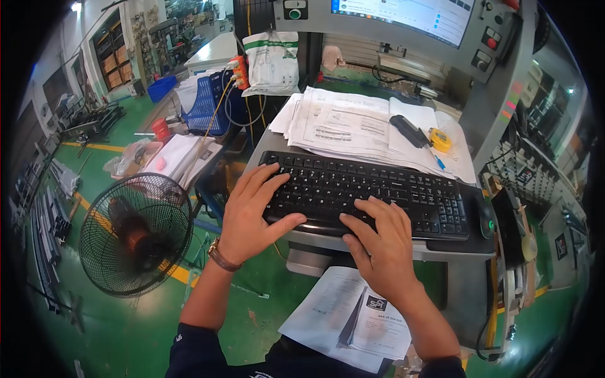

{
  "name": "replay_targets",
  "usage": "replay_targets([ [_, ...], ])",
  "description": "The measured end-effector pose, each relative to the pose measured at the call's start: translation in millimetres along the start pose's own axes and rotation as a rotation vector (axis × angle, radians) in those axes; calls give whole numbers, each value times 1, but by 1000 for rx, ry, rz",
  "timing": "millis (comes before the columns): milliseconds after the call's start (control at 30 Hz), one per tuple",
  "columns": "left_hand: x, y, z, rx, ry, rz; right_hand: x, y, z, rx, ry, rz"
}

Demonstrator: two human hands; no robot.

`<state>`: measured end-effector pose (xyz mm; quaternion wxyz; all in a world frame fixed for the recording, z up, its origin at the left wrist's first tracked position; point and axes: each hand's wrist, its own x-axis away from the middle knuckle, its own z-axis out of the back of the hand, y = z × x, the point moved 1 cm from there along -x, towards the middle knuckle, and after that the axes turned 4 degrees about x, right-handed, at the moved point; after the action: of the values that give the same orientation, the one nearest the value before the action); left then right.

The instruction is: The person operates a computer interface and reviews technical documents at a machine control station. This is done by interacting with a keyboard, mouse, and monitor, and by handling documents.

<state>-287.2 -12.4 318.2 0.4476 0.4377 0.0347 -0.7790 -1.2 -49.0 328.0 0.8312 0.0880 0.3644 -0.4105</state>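
A black keyboard lies across a grey shelf below a screen. My left hand rests over the keyboard's left end, fingers spread on the keys and thumb along the front edge. Over the right-middle keys is my right hand, its fingers curved and apart, holding nothing. A watch with a brown strap circles my left wrist. To the keyboard's right sits a black mouse, touched by neither hand. Printed papers are stacked behind the keyboard, with a yellow tape measure and a dark cutter-like tool on top.
A black fan stands at the left. Below the shelf, papers and a booklet lie near my lap. Behind are a white-green bag, a blue basket and an orange power strip. Metal bars lie on the green floor.
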Motion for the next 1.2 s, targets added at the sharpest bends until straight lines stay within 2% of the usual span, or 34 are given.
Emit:
replay_targets([
  [433,0,-1,0,36,41,-1,-3,-4,-3,-1,6,14],
  [733,3,1,0,46,102,82,0,-1,0,7,-4,-21],
  [1033,2,-1,-1,22,129,-6,1,1,0,3,-12,-27],
  [1200,2,0,1,40,103,8,2,1,0,4,-9,-26],
])
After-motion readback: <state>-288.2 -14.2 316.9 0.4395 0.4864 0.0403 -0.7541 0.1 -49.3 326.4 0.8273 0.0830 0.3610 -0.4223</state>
